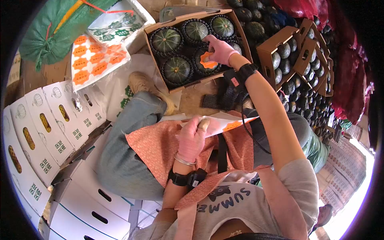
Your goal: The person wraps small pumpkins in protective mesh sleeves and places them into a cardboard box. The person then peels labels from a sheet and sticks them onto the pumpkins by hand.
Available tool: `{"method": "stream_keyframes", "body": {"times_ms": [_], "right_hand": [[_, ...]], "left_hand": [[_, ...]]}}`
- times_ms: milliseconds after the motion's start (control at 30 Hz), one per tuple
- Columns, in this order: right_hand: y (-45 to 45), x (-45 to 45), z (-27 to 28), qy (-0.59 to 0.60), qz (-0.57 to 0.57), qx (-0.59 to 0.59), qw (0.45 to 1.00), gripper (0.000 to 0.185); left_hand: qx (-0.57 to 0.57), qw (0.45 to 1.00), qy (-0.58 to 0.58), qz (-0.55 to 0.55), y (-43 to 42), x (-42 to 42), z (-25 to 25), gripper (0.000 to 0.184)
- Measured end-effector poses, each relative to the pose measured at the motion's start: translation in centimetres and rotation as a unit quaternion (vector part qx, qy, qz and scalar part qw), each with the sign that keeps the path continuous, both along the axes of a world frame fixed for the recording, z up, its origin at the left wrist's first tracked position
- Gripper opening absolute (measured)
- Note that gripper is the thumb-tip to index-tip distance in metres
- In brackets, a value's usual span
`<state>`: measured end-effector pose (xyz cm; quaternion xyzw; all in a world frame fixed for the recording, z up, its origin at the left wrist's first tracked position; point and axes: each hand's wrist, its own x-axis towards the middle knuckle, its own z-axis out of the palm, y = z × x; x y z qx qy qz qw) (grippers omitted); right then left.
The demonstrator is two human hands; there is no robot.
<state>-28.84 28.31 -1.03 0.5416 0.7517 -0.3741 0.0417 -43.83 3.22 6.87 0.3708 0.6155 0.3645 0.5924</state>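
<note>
My left hand (192,140), in a pink glove, is closed on a white sheet of orange stickers (219,123) above my lap. My right hand (219,50), also gloved in pink, reaches over an open cardboard box (191,85). Its fingers are spread, with the thumb side touching an orange sticker (209,61) over the lower middle pumpkin (200,68). Dark green pumpkins sit in black foam nets in the box, including one at the upper left (166,41) and one at the lower left (177,70). My right hand partly hides those beneath it.
White printed cartons (60,132) line the left side. Sheets of orange stickers (86,60) lie beside a green mesh sack (60,28). Brown boxes of pumpkins (280,52) and many loose pumpkins (256,30) are at the right. Black foam nets (224,98) lie below the box.
</note>
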Motion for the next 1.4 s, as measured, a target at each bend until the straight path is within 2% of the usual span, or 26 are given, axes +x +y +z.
{"method": "stream_keyframes", "body": {"times_ms": [100, 133, 233, 367, 400, 433, 467, 500, 533, 567, 633, 700, 733, 833, 867, 900, 967, 1067, 1200, 1267, 1367, 1400], "right_hand": [[-0.7, -1.3, 1.2, -0.135, 0.054, 0.12, 0.982, 0.064], [-0.7, -1.4, 1.8, -0.121, 0.055, 0.143, 0.981, 0.063], [-0.9, -1.3, 1.9, 0.029, 0.035, -0.028, 0.999, 0.059], [-2.5, 1.0, -0.9, 0.251, 0.006, -0.049, 0.967, 0.065], [-3.3, 1.5, 0.8, 0.24, 0.027, 0.019, 0.97, 0.061], [-4.2, 1.7, 4.5, 0.185, 0.063, -0.024, 0.98, 0.063], [-5.3, 3.2, 4.5, 0.314, 0.236, 0.036, 0.919, 0.066], [-6.8, 2.4, 10.4, 0.2, 0.238, -0.266, 0.912, 0.068], [-8.7, 4.4, 9.8, 0.22, 0.249, -0.286, 0.899, 0.065], [-9.9, 4.6, 10.8, 0.135, 0.299, -0.279, 0.902, 0.058], [-11.7, 5.7, 11.8, 0.123, 0.235, -0.213, 0.94, 0.046], [-13.2, 6.9, 11.8, 0.18, 0.177, -0.183, 0.95, 0.032], [-13.9, 7.2, 11.7, 0.245, 0.158, -0.162, 0.943, 0.031], [-14.9, 7.6, 10.5, 0.256, 0.199, -0.05, 0.945, 0.033], [-15.1, 7.9, 9.6, 0.274, 0.225, -0.001, 0.935, 0.033], [-15.3, 7.8, 9.8, 0.271, 0.271, 0.104, 0.918, 0.029], [-15.1, 7.8, 9.9, 0.225, 0.356, 0.171, 0.891, 0.026], [-14.6, 6.8, 11.5, 0.268, 0.34, 0.181, 0.883, 0.025], [-13.2, 5.2, 11.2, 0.315, 0.341, 0.191, 0.865, 0.024], [-12.4, 4.1, 10.8, 0.275, 0.36, 0.185, 0.872, 0.023], [-11.6, 2.6, 10.4, 0.238, 0.375, 0.164, 0.881, 0.018], [-11.2, 1.8, 10.9, 0.239, 0.375, 0.177, 0.878, 0.017]], "left_hand": [[-0.001, 1.0, 0.002, -0.007, -0.5, 0.0, -1.1, 0.018], [-0.016, 1.0, 0.008, -0.014, -0.4, -0.3, -1.1, 0.017], [-0.019, 0.999, 0.024, 0.017, -0.5, -0.4, -1.8, 0.019], [-0.068, 0.995, -0.016, 0.067, -0.6, -0.5, -2.0, 0.02], [-0.078, 0.995, -0.01, 0.065, -0.7, -0.8, -2.4, 0.02], [-0.086, 0.994, -0.004, 0.061, -0.8, -1.0, -2.9, 0.02], [-0.073, 0.996, 0.036, 0.045, -0.8, -1.2, -3.2, 0.021], [-0.092, 0.994, 0.009, 0.064, -0.6, -1.2, -2.8, 0.021], [-0.111, 0.99, -0.019, 0.079, -0.1, -1.1, -2.2, 0.022], [-0.128, 0.986, -0.049, 0.092, 0.4, -0.8, -1.6, 0.022], [-0.108, 0.988, -0.077, 0.077, 0.8, -0.2, -1.3, 0.019], [-0.098, 0.989, -0.109, 0.038, 0.9, 0.1, -1.8, 0.018], [-0.087, 0.991, -0.103, 0.02, 0.9, 0.5, -2.1, 0.017], [-0.112, 0.984, -0.137, 0.022, 1.2, 1.6, -0.8, 0.017], [-0.088, 0.989, -0.115, 0.003, 0.7, 1.7, -2.3, 0.016], [-0.067, 0.995, -0.063, -0.032, 1.0, 2.0, -1.3, 0.014], [-0.07, 0.991, -0.106, -0.038, 0.8, 2.3, -1.7, 0.013], [-0.125, 0.98, -0.153, 0.0, 1.5, 1.6, -1.1, 0.014], [-0.118, 0.977, -0.16, 0.071, 1.7, 0.6, -1.4, 0.015], [-0.127, 0.971, -0.18, 0.094, 2.0, -0.1, -0.8, 0.017], [-0.154, 0.968, -0.138, 0.141, 2.1, -0.9, -0.9, 0.016], [-0.13, 0.98, -0.057, 0.14, 1.8, -1.4, -2.2, 0.017]]}}
